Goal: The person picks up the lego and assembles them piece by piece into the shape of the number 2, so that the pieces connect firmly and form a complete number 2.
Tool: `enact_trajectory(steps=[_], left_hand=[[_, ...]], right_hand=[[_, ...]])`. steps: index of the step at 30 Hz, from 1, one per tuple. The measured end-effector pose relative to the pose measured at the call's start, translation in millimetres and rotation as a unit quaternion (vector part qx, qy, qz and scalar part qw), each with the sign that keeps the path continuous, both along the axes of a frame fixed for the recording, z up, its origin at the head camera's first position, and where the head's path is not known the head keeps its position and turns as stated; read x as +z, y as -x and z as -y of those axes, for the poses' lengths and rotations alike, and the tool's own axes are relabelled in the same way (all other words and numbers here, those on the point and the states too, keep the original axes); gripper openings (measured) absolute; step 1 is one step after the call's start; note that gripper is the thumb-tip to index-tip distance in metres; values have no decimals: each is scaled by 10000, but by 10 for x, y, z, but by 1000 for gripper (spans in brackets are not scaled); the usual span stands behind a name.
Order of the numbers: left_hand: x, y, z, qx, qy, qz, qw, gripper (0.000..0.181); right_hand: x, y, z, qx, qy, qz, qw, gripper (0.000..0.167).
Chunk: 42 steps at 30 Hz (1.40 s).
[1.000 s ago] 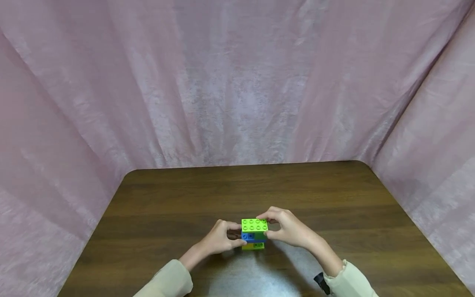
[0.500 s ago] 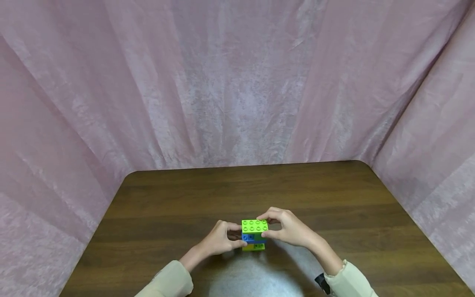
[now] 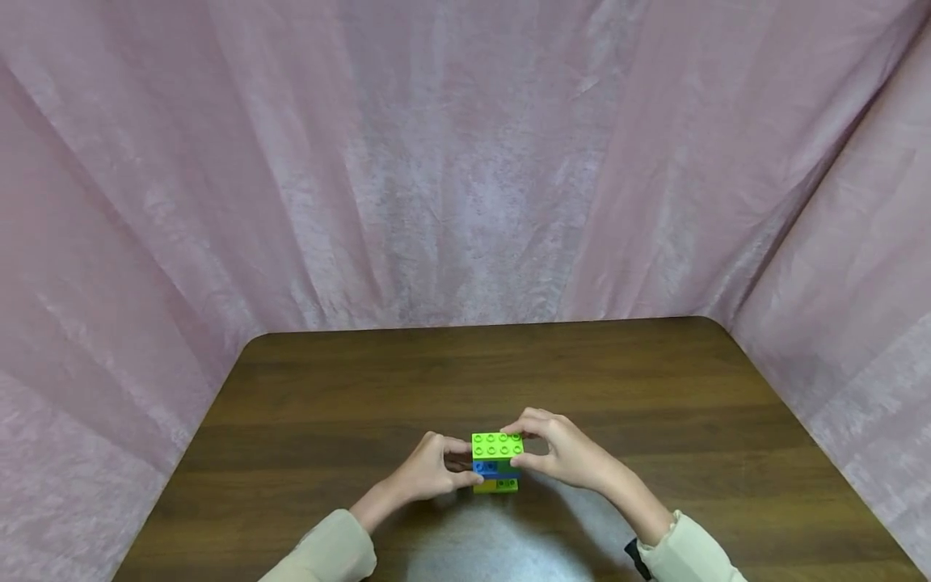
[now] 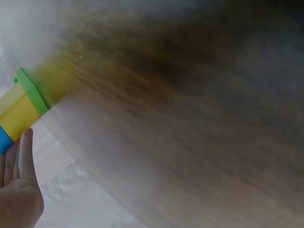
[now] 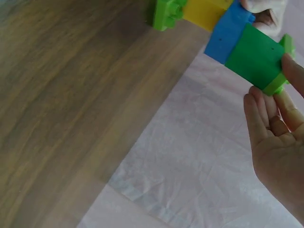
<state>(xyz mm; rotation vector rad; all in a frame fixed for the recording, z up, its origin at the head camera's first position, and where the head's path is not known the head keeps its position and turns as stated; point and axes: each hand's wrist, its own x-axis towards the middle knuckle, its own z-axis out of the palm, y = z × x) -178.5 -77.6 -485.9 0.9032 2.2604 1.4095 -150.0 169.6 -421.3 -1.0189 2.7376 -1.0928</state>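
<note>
A short tower of toy building bricks stands at the front middle of the table. Its top is a lime green brick (image 3: 498, 446) with round studs. Beneath it are a dark green brick (image 5: 256, 57), a blue brick (image 5: 229, 33), a yellow brick (image 5: 206, 12) and a lime green brick (image 5: 166, 13) at the bottom. My left hand (image 3: 429, 467) holds the blue brick from the left, thumb in front and fingers behind. From the right, my right hand (image 3: 563, 449) pinches the top lime green brick between thumb and fingers. Some fingertips are hidden behind the tower.
The brown wooden table (image 3: 465, 372) has rounded far corners. Pink curtains (image 3: 465, 162) hang behind it and along both sides. A black strap (image 3: 638, 558) shows at the right sleeve.
The right thumb has slid slightly left along the front of the top lime green brick. The left hand keeps its hold on the blue brick, nearly still.
</note>
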Motion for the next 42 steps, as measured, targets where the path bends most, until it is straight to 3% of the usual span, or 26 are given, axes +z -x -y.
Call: enact_trajectory(steps=[7, 13, 21, 30, 36, 42], left_hand=[[17, 14, 0, 17, 6, -36, 10000, 32], [8, -12, -4, 48, 25, -63, 10000, 31], [-9, -21, -15, 106, -32, -109, 9999, 31], [-23, -37, -16, 117, -34, -203, 9997, 31], [-46, -56, -27, 128, -104, -490, 9987, 24], [-32, -127, -22, 331, 222, -449, 9982, 30]], right_hand=[[17, -10, 24, -82, -224, -331, 9992, 32], [-57, -88, 44, -255, -220, -767, 9965, 32], [-123, -135, 53, -451, 27, -1030, 9936, 33], [-183, -121, 52, -393, 318, -1242, 9910, 32], [-238, -124, 64, -484, 685, -1121, 9901, 33], [-323, -136, 81, -651, 1259, -620, 9880, 34]])
